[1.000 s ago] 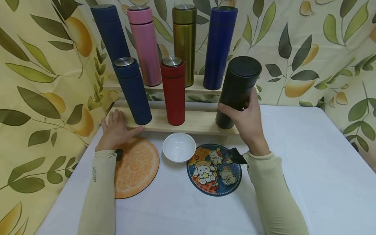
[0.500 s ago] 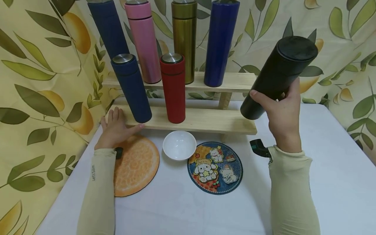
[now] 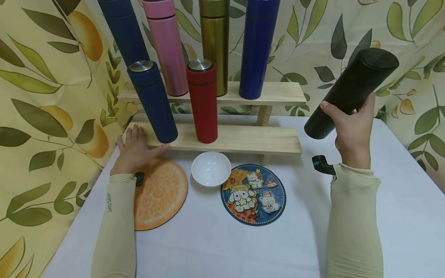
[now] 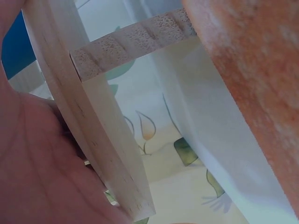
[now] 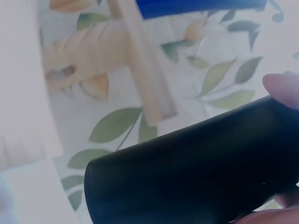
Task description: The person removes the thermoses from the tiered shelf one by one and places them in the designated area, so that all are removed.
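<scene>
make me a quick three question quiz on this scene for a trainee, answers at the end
1. Count: how many bottles stand on the lower shelf?
2. Multiple choice: which part of the lower shelf does the left hand touch? a) left end b) middle c) right end
3. True or false: the black bottle is upright.

Key
1. Two: the blue bottle and the red bottle.
2. a
3. False; it is tilted, held in the right hand.

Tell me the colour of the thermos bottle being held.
The thermos bottle is black, showing best in the head view.
</scene>
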Demonstrator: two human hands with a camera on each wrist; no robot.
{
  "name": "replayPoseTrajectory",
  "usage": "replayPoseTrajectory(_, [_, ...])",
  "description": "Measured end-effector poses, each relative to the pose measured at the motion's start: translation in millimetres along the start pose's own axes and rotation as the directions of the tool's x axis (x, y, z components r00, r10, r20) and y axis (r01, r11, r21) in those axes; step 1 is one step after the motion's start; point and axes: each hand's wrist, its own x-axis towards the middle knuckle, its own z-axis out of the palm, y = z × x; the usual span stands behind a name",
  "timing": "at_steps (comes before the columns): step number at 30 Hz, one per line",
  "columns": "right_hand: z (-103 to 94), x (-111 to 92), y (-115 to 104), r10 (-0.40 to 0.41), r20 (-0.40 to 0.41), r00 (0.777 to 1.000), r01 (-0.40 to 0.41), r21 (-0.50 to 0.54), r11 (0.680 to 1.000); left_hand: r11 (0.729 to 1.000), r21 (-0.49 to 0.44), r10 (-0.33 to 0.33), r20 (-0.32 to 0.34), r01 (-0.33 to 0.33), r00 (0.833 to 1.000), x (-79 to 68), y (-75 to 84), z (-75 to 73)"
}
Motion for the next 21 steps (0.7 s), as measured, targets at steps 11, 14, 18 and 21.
replayPoseTrajectory(11, [-12.2, 25.4, 38.8, 0.137, 0.016, 0.99, -0.134, -0.129, 0.983, 1.0, 0.002, -0.01, 0.007, 0.01, 1.0, 2.3, -3.5, -0.5])
replayPoseTrajectory(14, [-11.9, 30.7, 50.3, 0.174, 0.011, 0.985, -0.169, -0.192, 0.967, 1.0, 0.014, -0.021, 0.024, 0.021, 0.999, 2.0, -3.8, -1.3])
replayPoseTrajectory(18, [-12.2, 37.7, 61.3, 0.198, 0.017, 0.98, -0.185, -0.286, 0.94, 0.999, 0.016, -0.035, 0.045, 0.034, 0.998, 2.0, -4.8, -0.6])
replayPoseTrajectory(21, [-14.2, 42.4, 66.0, 0.209, 0.025, 0.977, -0.192, -0.309, 0.932, 0.999, 0.009, -0.036, 0.05, 0.036, 0.998, 2.5, -4.0, 0.4])
